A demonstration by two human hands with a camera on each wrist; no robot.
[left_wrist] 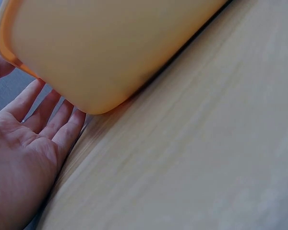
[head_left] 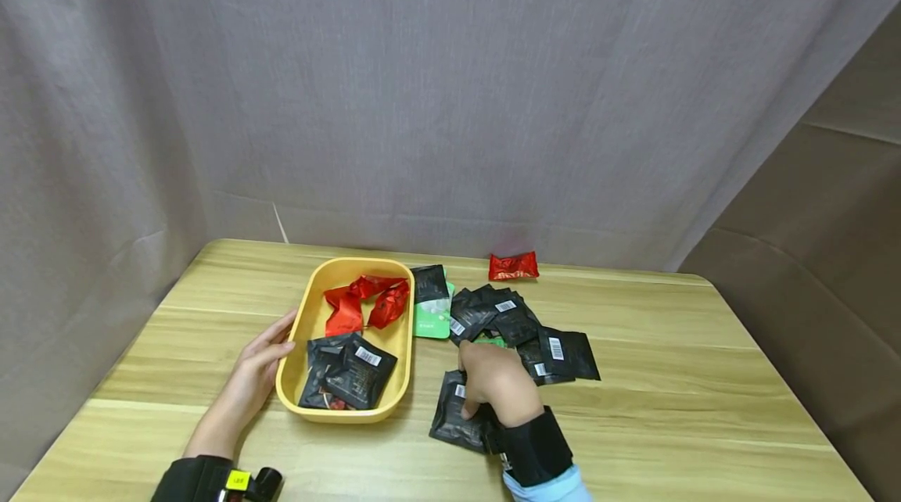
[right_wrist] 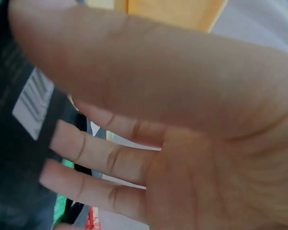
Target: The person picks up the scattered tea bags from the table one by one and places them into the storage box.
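Between seven and eight o'clock from the yellow tray (head_left: 342, 417), nearest me, my black left wrist strap (head_left: 190, 482) is cut off by the lower edge; toward four o'clock, one pale blue sleeve (head_left: 552, 488) is cut off too. At four o'clock one black packet (head_left: 447, 416) with a white barcode lies beneath my right hand (head_left: 498, 381), its right end hidden by hand and wrist. My thumb crosses its face and my fingertips touch it by the barcode, but the thumb looms blurred in the right wrist view, so I cannot tell whether I pinch it. At half past eight my left hand (head_left: 259, 365) rests relaxed against the tray's outer wall, fingers nearly straight, curled round nothing.

Inside the tray, toward six, I count at least two overlapping black packets (head_left: 362, 373); toward twelve lie red wrappers (head_left: 345, 313), two or three, too bunched to count surely. Just beside the tray at three o'clock, at least one green packet (head_left: 432, 324) shows under one black packet (head_left: 429, 283). Farther along at three spreads a heap of black packets (head_left: 517, 320), five or more, partly hidden by my hand, with one green scrap (head_left: 491, 341) showing. Farthest, past two o'clock, lies one red-wrapped piece (head_left: 513, 267), before the grey curtain (head_left: 450, 111).
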